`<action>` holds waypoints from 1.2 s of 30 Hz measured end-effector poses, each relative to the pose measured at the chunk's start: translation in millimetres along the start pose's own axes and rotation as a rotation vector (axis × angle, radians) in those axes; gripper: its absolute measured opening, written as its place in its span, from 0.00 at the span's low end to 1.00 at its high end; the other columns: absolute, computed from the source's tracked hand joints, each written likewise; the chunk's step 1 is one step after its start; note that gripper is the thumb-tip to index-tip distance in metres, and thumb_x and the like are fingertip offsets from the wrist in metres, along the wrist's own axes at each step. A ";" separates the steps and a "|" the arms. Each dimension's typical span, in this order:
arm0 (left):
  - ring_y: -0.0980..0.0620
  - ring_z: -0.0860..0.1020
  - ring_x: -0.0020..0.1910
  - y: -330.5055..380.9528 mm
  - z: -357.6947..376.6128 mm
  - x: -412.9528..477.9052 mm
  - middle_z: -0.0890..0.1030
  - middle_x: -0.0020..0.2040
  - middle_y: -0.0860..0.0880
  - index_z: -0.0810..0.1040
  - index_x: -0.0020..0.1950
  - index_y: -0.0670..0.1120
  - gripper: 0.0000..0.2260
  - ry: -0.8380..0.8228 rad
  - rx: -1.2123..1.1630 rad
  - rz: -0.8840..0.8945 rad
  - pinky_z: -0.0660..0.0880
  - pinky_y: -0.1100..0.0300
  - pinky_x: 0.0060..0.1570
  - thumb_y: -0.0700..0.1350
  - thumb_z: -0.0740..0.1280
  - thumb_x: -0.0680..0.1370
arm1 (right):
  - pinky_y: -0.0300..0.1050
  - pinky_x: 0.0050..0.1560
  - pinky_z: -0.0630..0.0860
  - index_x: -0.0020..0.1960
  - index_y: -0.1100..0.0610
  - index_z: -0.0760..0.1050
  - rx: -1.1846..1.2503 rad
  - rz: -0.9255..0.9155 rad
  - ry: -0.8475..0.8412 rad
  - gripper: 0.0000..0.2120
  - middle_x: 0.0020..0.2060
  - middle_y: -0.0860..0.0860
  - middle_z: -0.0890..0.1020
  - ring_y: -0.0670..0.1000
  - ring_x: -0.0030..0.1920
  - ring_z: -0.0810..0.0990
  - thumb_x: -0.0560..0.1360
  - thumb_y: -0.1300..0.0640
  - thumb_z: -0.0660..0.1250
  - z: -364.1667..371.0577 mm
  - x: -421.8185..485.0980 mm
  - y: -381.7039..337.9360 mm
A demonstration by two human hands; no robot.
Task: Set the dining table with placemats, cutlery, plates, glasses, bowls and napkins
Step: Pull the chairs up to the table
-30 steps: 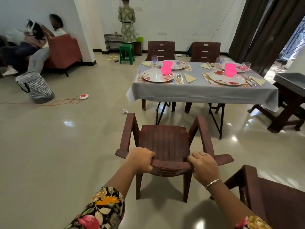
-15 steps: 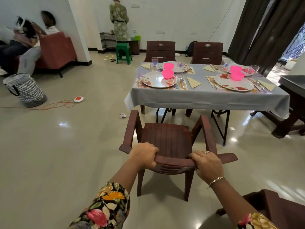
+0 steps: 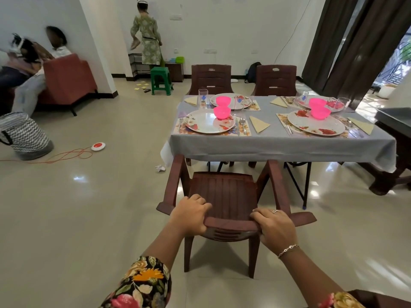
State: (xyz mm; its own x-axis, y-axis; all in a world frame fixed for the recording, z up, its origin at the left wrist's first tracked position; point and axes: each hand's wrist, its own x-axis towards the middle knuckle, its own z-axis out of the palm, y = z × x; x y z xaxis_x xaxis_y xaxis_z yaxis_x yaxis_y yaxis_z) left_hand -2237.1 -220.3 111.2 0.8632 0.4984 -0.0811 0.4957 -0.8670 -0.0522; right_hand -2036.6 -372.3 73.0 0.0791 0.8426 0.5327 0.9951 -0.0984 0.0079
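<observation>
A brown plastic chair (image 3: pixel 224 196) stands in front of me, its seat facing the dining table (image 3: pixel 282 147). My left hand (image 3: pixel 189 215) grips the top rail of its back on the left, and my right hand (image 3: pixel 274 227) grips the rail on the right. The table has a grey cloth and carries floral plates (image 3: pixel 210 124), pink bowls (image 3: pixel 222 112), glasses (image 3: pixel 203 97), cutlery (image 3: pixel 242 125) and folded yellow napkins (image 3: pixel 259 124) on patterned placemats. The chair's front edge is close to the table's near side.
Two more brown chairs (image 3: pixel 211 78) stand at the table's far side. A dark wooden bench (image 3: pixel 398 152) is at the right. On the floor at left lie a zigzag basket (image 3: pixel 24 136), an orange cable (image 3: pixel 64 155) and crumpled paper (image 3: pixel 160 168). People are by the sofa and the far wall.
I have pushed the chair forward toward the table with both hands still gripping its back. The table is nearer, and the second chair at lower right has almost left the view.
</observation>
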 end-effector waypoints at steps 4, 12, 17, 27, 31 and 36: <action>0.50 0.69 0.63 -8.6 -1.5 15.2 0.74 0.64 0.50 0.69 0.68 0.49 0.25 -0.004 -0.012 -0.002 0.70 0.55 0.58 0.55 0.62 0.73 | 0.42 0.31 0.75 0.38 0.51 0.81 -0.006 -0.003 -0.016 0.16 0.38 0.45 0.82 0.50 0.31 0.79 0.52 0.62 0.76 9.0 12.9 8.0; 0.50 0.71 0.61 -21.5 -1.1 35.2 0.75 0.62 0.50 0.70 0.68 0.49 0.24 -0.002 -0.017 -0.010 0.71 0.56 0.55 0.55 0.62 0.73 | 0.42 0.32 0.76 0.39 0.51 0.80 -0.018 -0.009 0.010 0.15 0.38 0.46 0.82 0.50 0.32 0.79 0.54 0.62 0.75 23.0 30.3 16.5; 0.51 0.71 0.61 -24.0 0.9 38.6 0.75 0.62 0.51 0.70 0.67 0.50 0.24 0.003 -0.007 -0.007 0.72 0.58 0.54 0.55 0.63 0.73 | 0.43 0.32 0.76 0.40 0.52 0.81 -0.028 -0.027 0.027 0.13 0.38 0.47 0.82 0.51 0.32 0.80 0.56 0.61 0.76 25.8 31.8 18.4; 0.47 0.72 0.57 -10.8 -3.9 30.1 0.76 0.59 0.47 0.70 0.63 0.46 0.20 -0.040 0.110 -0.136 0.70 0.53 0.53 0.56 0.59 0.75 | 0.45 0.42 0.72 0.40 0.50 0.80 -0.073 0.002 -0.029 0.18 0.40 0.46 0.80 0.50 0.35 0.79 0.51 0.60 0.75 19.1 31.5 14.4; 0.43 0.62 0.70 16.2 -6.9 10.0 0.64 0.71 0.44 0.52 0.76 0.44 0.32 0.005 0.130 -0.303 0.63 0.42 0.65 0.57 0.59 0.77 | 0.51 0.48 0.74 0.46 0.51 0.80 -0.043 0.082 -0.068 0.24 0.45 0.49 0.81 0.52 0.44 0.81 0.50 0.55 0.79 -0.5 25.1 3.7; 0.40 0.69 0.68 87.0 -1.1 -36.0 0.70 0.69 0.39 0.67 0.72 0.42 0.36 0.184 0.093 -0.208 0.68 0.36 0.63 0.61 0.69 0.70 | 0.49 0.54 0.68 0.52 0.52 0.77 0.002 0.175 -0.039 0.29 0.49 0.52 0.80 0.54 0.48 0.81 0.52 0.56 0.80 -45.3 -28.5 -16.0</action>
State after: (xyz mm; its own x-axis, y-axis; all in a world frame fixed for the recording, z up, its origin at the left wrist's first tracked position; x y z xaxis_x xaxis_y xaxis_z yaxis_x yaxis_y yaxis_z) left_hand -2224.9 -313.7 110.7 0.7508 0.6491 0.1226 0.6606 -0.7376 -0.1402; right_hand -2057.5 -418.6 96.0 0.2532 0.8325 0.4928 0.9661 -0.2444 -0.0834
